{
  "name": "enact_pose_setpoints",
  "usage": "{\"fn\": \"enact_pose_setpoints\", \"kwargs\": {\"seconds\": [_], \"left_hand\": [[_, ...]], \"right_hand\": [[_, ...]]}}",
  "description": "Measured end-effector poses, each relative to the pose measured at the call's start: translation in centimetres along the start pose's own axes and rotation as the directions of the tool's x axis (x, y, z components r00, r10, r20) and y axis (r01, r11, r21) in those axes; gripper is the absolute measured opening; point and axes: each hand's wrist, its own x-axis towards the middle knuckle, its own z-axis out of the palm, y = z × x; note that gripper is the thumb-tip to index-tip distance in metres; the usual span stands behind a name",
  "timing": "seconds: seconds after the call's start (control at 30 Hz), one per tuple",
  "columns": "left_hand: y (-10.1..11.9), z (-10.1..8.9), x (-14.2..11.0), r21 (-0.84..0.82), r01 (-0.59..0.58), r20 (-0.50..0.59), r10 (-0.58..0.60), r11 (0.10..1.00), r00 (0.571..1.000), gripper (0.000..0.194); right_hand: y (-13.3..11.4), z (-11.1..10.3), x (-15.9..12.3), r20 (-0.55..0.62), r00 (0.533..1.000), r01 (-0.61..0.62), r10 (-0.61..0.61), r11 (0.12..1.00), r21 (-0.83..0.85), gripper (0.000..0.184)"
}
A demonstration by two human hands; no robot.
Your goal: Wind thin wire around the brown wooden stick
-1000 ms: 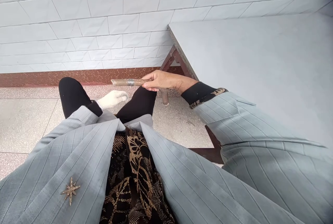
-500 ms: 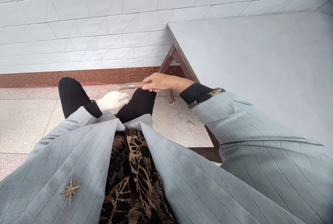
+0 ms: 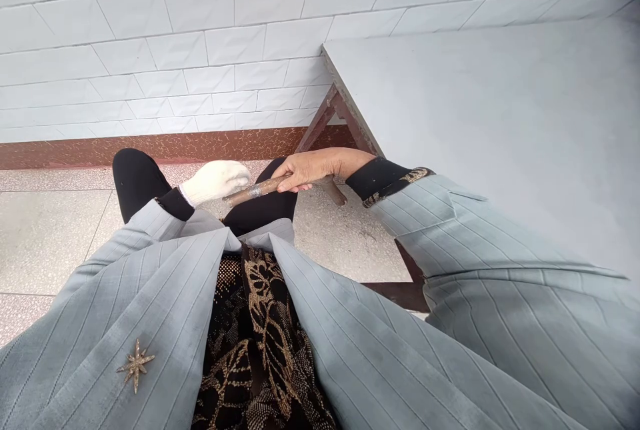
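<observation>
My bare right hand (image 3: 305,170) is wrapped around a brown wooden stick (image 3: 269,187) with shiny wire wound about it near its left end. Past the hand a thick stub (image 3: 337,193) slants down and right; it looks like a branch of the same stick. My left hand (image 3: 213,181), in a white knitted glove, hovers just above the stick's left end. Its fingers are curled and pressed together, and whatever they may hold is hidden or too small to name. Whether the glove touches the stick I cannot tell.
To the right stands a table with a pale top (image 3: 480,137) and a reddish-brown wooden frame (image 3: 317,120). A white tiled wall (image 3: 160,37) with a brown skirting band (image 3: 65,153) rises ahead. My black-clad knees (image 3: 137,180) lie beneath the hands, over a speckled floor (image 3: 45,230).
The stick has tilted, its left end dropping toward me. My gloved left hand has risen from below the stick to above its left end. My right hand has turned and lowered slightly.
</observation>
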Motion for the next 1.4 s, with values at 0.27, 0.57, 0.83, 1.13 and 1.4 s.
{"fn": "enact_pose_setpoints", "kwargs": {"seconds": [0.27, 0.57, 0.83, 1.13, 1.4], "left_hand": [[-3.3, 3.6, -1.5, -0.681, 0.208, 0.065, -0.226, 0.702, 0.972, 0.034], [-2.5, 4.1, -1.5, -0.407, 0.099, 0.219, -0.008, 0.908, 0.976, 0.03], [-0.7, 1.9, -1.5, -0.175, 0.024, 0.234, 0.018, 0.984, 0.972, 0.031], [0.3, -1.3, -1.6, 0.211, 0.096, -0.006, -0.096, 0.973, 0.995, 0.034], [-0.5, -1.3, -0.9, 0.088, 0.205, -0.147, -0.19, 0.975, 0.971, 0.031]], "right_hand": [[-1.5, -0.2, -1.6, -0.353, 0.922, 0.231, -0.157, 0.957, 0.177, 0.027], [0.1, -0.4, 0.0, -0.483, 0.874, 0.165, -0.054, 0.968, 0.191, 0.035], [1.5, -0.9, 1.2, -0.523, 0.85, -0.002, 0.065, 0.993, 0.119, 0.028], [1.1, -0.7, 0.6, -0.355, 0.927, -0.143, 0.122, 0.989, -0.035, 0.033], [0.7, -0.2, 0.2, 0.0, 1.0, 0.014, -0.014, 0.999, -0.03, 0.041]]}}
